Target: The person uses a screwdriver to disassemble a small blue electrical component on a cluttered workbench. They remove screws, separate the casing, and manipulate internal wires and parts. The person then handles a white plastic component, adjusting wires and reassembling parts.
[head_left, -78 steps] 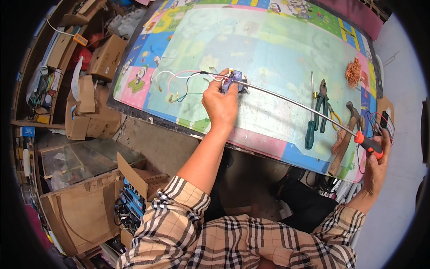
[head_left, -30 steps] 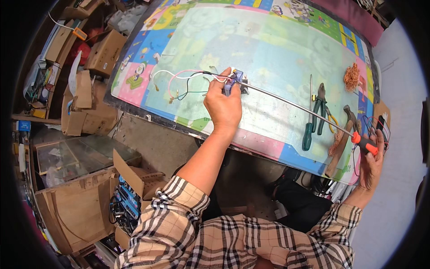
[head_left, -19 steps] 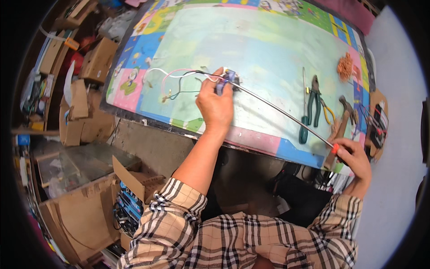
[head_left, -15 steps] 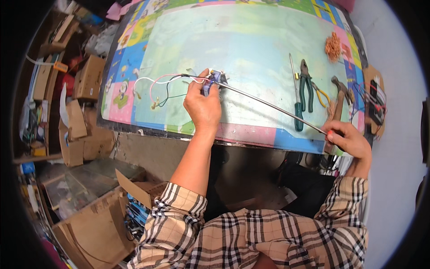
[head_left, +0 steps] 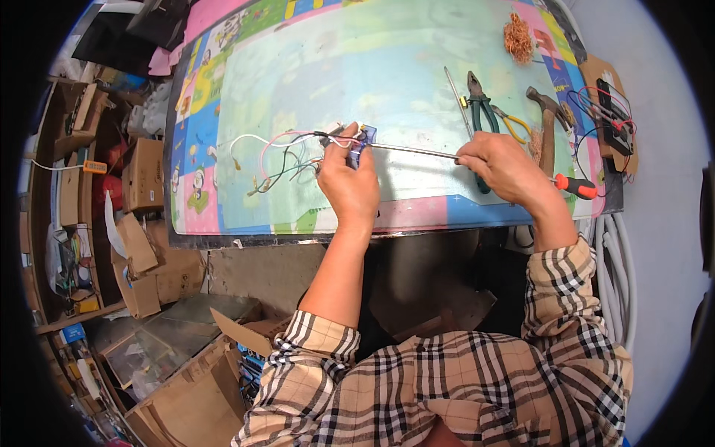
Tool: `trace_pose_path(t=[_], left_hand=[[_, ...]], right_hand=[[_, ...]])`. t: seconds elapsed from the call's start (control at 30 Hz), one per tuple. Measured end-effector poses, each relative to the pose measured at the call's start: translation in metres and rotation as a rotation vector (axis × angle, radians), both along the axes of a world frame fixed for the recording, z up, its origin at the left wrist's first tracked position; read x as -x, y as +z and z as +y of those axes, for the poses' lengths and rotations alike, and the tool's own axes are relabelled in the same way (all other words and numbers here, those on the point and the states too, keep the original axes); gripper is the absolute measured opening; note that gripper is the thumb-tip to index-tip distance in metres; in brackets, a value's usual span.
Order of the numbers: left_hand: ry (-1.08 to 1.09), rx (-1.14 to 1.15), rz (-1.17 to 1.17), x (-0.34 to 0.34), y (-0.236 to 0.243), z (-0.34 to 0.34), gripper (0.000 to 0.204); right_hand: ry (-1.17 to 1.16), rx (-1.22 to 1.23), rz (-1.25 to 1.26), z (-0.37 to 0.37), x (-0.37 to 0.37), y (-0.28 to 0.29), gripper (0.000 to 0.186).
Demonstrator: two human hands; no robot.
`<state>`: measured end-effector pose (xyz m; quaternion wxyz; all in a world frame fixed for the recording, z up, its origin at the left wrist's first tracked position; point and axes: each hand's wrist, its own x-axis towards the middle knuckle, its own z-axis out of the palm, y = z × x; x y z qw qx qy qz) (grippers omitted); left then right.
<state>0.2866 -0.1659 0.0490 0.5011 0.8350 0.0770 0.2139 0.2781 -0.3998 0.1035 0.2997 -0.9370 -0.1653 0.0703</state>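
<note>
My left hand (head_left: 348, 186) pinches a small part with a blue body (head_left: 366, 138), low over the table's left middle. White, pink, black and green wires (head_left: 262, 140) trail leftward from it. A long screwdriver (head_left: 413, 150) runs from the blue part to the right, its tip end at the part; whether it sits in a screw is too small to tell. The fingers of my right hand (head_left: 510, 167) are closed round the middle of its shaft. Its red and black handle sticks out beyond that wrist. My left fingers hide some of the part.
Right of centre lie green-handled pliers (head_left: 482, 108), another screwdriver (head_left: 456, 93), yellow-handled pliers (head_left: 514, 128) and a hammer (head_left: 548, 138). Behind them is a copper wire bundle (head_left: 518, 39). A black device with wires (head_left: 617, 123) stands at the right edge. Cardboard boxes (head_left: 145, 175) crowd the left.
My right hand has gone from the screwdriver's handle to the middle of its shaft, closer to my left hand. My left hand keeps hold of the blue part. The view has shifted slightly.
</note>
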Motion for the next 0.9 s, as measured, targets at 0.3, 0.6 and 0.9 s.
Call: trace_pose_path(t=[0.3, 0.6, 0.9], left_hand=[[0.032, 0.000, 0.011, 0.002, 0.001, -0.003, 0.037], [0.021, -0.028, -0.034, 0.001, -0.004, 0.000, 0.036], [0.006, -0.037, -0.029, 0.004, -0.006, -0.003, 0.037]], right_hand=[[-0.154, -0.021, -0.084, 0.025, 0.005, 0.001, 0.020], [-0.146, -0.111, -0.051, 0.036, 0.006, -0.008, 0.024], [-0.202, -0.188, 0.068, 0.048, 0.005, -0.024, 0.018]])
